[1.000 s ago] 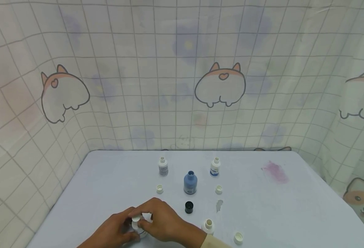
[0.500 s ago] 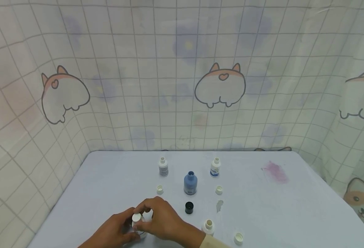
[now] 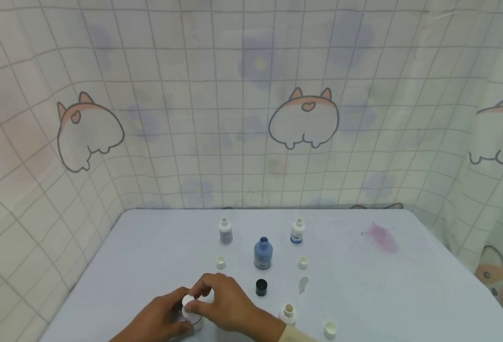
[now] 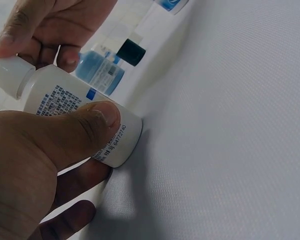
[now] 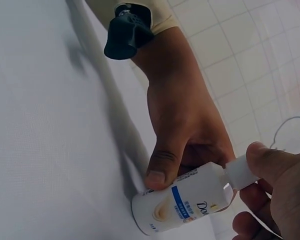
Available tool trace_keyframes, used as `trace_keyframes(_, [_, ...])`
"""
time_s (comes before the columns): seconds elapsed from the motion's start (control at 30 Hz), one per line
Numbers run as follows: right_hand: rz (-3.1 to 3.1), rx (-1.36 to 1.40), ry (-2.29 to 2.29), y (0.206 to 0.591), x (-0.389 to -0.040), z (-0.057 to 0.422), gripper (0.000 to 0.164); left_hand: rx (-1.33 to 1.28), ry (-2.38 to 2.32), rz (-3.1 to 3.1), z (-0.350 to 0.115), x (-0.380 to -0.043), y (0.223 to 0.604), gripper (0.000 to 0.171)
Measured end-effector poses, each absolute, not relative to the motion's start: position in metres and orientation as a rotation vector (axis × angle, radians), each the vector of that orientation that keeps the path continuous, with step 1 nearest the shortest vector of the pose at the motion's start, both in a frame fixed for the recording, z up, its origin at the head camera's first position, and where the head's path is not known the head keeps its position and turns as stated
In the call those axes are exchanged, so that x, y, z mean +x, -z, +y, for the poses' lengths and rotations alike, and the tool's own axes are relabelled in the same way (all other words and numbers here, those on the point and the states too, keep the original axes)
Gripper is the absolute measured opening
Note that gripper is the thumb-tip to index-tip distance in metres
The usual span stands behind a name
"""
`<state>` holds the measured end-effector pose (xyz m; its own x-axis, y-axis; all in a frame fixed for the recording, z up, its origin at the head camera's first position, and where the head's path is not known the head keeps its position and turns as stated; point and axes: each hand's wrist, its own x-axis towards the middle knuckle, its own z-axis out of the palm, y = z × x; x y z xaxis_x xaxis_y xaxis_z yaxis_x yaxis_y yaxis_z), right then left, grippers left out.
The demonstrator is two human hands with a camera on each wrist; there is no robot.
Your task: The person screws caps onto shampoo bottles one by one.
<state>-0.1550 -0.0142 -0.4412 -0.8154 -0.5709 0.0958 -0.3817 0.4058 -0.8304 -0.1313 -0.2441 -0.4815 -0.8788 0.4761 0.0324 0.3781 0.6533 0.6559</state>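
At the near left of the table, a small white bottle [image 4: 65, 92] with a blue-striped label stands upright. My left hand [image 3: 159, 317] grips its body, thumb across the label and fingers behind. The thumb and index finger of my right hand [image 3: 227, 304] pinch the white cap [image 5: 241, 172], which sits on the bottle's neck. Both wrist views show the cap in line with the bottle [image 5: 182, 205]. To the right of my right hand, its forearm partly covers an uncapped white bottle [image 3: 288, 312].
Farther back stand an uncapped blue bottle [image 3: 263, 255] and two uncapped white bottles, left [image 3: 226, 233] and right [image 3: 297, 233]. Loose caps lie in front: a white one [image 3: 221, 262], another white one [image 3: 303, 262] and a black one [image 3: 261, 287]. A white cap [image 3: 330, 329] lies near right.
My right thumb and index finger have shifted round the cap, leaving more of its top showing. My left hand and the bottle have stayed nearly still.
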Motion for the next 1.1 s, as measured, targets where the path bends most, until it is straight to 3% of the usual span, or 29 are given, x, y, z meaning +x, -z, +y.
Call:
trace_keyframes(0.23, [2.457,-0.974,1.302,0.4433,-0.1561,-0.0153,0.036,0.717,-1.034,2.745,-0.2452,-0.1304,0.4818,0.062])
trace_keyframes(0.73, [2.466,-1.028,1.344,0.4437,-0.1557,-0.0114,0.022,0.701,-1.002,2.739,-0.2440,-0.1324,0.4801,0.058])
trace_keyframes(0.9, [2.467,-0.915,1.326,0.4395,-0.1549,-0.0144,0.017,0.706,-0.998,2.741,-0.2447,-0.1326,0.4797,0.055])
trace_keyframes(1.1, [2.505,-0.933,1.280,0.4410,-0.1539,-0.0164,0.026,0.686,-1.009,2.734,-0.2449,-0.1327,0.4826,0.065])
